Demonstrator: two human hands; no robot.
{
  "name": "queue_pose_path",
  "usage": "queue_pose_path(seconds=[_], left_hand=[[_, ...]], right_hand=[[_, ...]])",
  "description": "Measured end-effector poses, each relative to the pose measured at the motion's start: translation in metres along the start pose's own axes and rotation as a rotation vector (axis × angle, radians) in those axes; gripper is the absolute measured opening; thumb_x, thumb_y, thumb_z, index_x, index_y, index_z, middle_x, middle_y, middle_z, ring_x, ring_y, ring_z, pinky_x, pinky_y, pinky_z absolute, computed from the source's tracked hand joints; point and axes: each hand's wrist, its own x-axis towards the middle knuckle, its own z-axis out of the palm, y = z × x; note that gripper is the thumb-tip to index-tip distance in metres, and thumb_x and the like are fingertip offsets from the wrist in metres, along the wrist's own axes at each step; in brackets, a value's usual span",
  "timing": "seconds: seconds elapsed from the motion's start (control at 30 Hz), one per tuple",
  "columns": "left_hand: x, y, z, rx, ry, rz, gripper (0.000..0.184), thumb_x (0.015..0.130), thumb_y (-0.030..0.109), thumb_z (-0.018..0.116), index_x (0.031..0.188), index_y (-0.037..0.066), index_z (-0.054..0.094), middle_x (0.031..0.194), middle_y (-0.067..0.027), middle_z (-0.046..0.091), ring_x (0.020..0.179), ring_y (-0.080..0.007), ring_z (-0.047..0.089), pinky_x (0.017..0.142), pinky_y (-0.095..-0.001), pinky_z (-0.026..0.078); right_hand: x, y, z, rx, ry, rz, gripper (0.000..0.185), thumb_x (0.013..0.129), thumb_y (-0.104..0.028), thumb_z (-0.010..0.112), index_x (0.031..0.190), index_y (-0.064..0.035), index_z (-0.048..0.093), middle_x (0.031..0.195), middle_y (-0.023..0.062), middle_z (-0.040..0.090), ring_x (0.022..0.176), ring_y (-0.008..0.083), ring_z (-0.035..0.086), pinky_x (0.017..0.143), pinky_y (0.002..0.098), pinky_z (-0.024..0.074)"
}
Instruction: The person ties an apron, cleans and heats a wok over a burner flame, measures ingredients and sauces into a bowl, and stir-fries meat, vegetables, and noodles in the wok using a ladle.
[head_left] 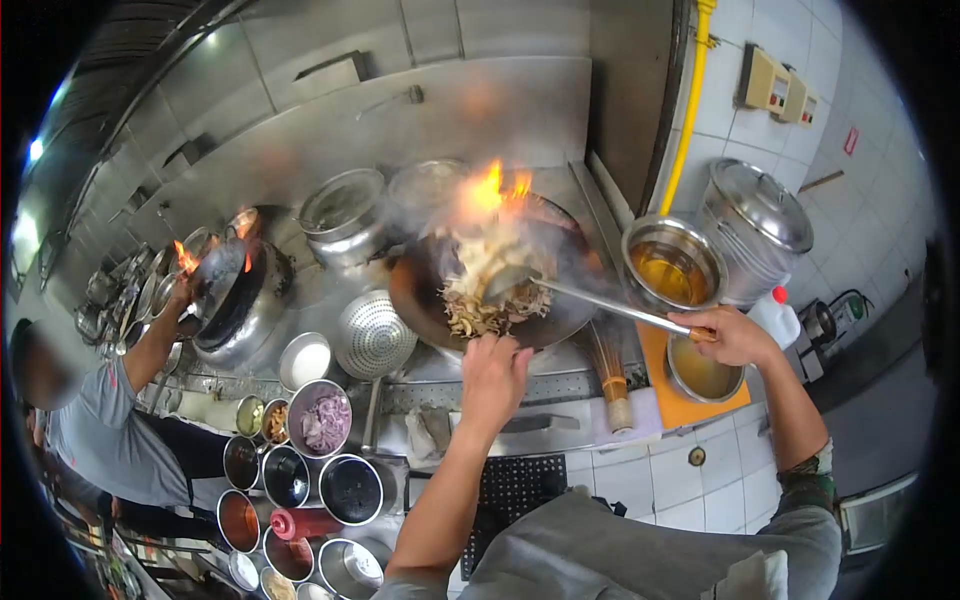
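My right hand (735, 335) is closed round the wooden grip of a long-handled metal ladle (620, 305). The ladle's bowl is in the wok (415, 290), among sliced, pale brown food (475, 285) that looks like meat with onion. Flames and smoke rise at the wok's far side. At the near rim, my left hand (495, 375) has its fingers curled over the wok's edge; the exact hold is partly hidden by the hand itself.
A perforated strainer (375, 335) and a bowl of chopped purple onion (325, 420) lie left, by several sauce pots. At right stand a pot of oil (675, 265), a bowl of liquid (705, 370) and a bamboo brush (612, 385). A co-worker (125, 420) handles another flaming wok (225, 285).
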Motion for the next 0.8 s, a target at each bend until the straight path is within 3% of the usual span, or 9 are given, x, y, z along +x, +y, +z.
queue_pose_path(seconds=[0.07,0.27,0.33,0.4,0.53,0.6,0.67,0.77,0.8], left_hand=[[0.011,-0.024,0.026,0.025,0.014,0.001,0.014,0.083,0.015,0.067,0.087,0.003,0.061,0.090,-0.0158,0.056,0.089,-0.0362,0.053,0.074,-0.0468,0.043],[-0.061,-0.030,0.034,0.075,-0.002,0.055,0.014,0.084,0.015,0.066,0.087,0.003,0.061,0.090,-0.0165,0.056,0.089,-0.0368,0.053,0.075,-0.0467,0.043],[-0.037,-0.030,0.026,0.040,0.032,0.121,0.014,0.083,0.015,0.066,0.087,0.003,0.061,0.091,-0.0168,0.056,0.089,-0.0372,0.053,0.075,-0.0464,0.044],[-0.009,-0.024,0.026,0.048,-0.018,-0.038,0.015,0.083,0.016,0.067,0.089,0.003,0.062,0.096,-0.0170,0.058,0.096,-0.0375,0.054,0.080,-0.0460,0.044],[0.022,-0.054,0.055,0.047,-0.076,-0.063,0.020,0.083,0.016,0.068,0.096,0.002,0.062,0.099,-0.0161,0.059,0.102,-0.0378,0.054,0.085,-0.0468,0.043],[0.021,-0.049,0.056,0.019,-0.095,-0.100,0.030,0.083,0.016,0.068,0.109,0.001,0.061,0.108,-0.0170,0.060,0.110,-0.0385,0.053,0.092,-0.0467,0.042],[0.001,-0.027,0.026,0.078,0.078,0.018,0.045,0.080,0.018,0.072,0.120,0.001,0.057,0.119,-0.0193,0.057,0.116,-0.0400,0.051,0.098,-0.0459,0.040],[-0.057,-0.004,-0.076,0.225,0.206,-0.099,0.057,0.073,0.015,0.077,0.124,0.000,0.055,0.127,-0.0224,0.053,0.118,-0.0406,0.049,0.102,-0.0478,0.037],[-0.088,-0.010,-0.097,0.233,0.436,-0.235,0.056,0.074,0.010,0.074,0.125,-0.003,0.052,0.125,-0.0207,0.054,0.117,-0.0377,0.049,0.103,-0.0478,0.037]], right_hand=[[0.018,0.013,0.005,-0.009,0.005,-0.156,0.065,0.075,-0.006,0.064,0.137,-0.0206,0.053,0.078,0.0160,0.062,0.076,0.0287,0.064,0.071,0.0373,0.0488],[0.029,-0.011,0.030,-0.395,0.175,-0.028,0.066,0.076,-0.004,0.061,0.138,-0.0218,0.050,0.091,0.0153,0.062,0.086,0.0333,0.064,0.076,0.0442,0.0518],[0.015,0.007,0.017,-0.312,0.104,-0.010,0.060,0.079,-0.004,0.059,0.135,-0.0244,0.054,0.114,0.0154,0.065,0.094,0.0344,0.065,0.081,0.0417,0.0527],[0.002,0.007,0.006,-0.074,0.162,-0.068,0.062,0.074,-0.001,0.063,0.133,-0.0173,0.057,0.103,0.0171,0.066,0.089,0.0319,0.066,0.081,0.0365,0.0520],[0.001,-0.006,-0.007,0.117,0.092,0.054,0.057,0.075,-0.001,0.065,0.131,-0.0102,0.058,0.109,0.0125,0.069,0.090,0.0202,0.065,0.083,0.0334,0.0509],[0.014,0.017,0.042,0.092,0.222,-0.122,0.060,0.079,-0.003,0.064,0.137,-0.0101,0.052,0.105,0.0088,0.068,0.084,0.0153,0.062,0.076,0.0315,0.0519],[0.031,-0.009,0.079,0.443,0.272,0.230,0.062,0.081,-0.008,0.064,0.140,-0.0042,0.044,0.137,0.0205,0.052,0.124,0.0301,0.053,0.102,0.0356,0.0430],[0.064,-0.034,0.117,0.464,0.262,0.349,0.064,0.084,-0.011,0.059,0.142,-0.0007,0.036,0.142,0.0245,0.045,0.128,0.0333,0.049,0.104,0.0356,0.0411],[0.073,-0.044,0.123,0.446,0.238,0.383,0.064,0.083,-0.011,0.058,0.142,0.0002,0.035,0.143,0.0245,0.044,0.128,0.0340,0.049,0.104,0.0357,0.0406]])
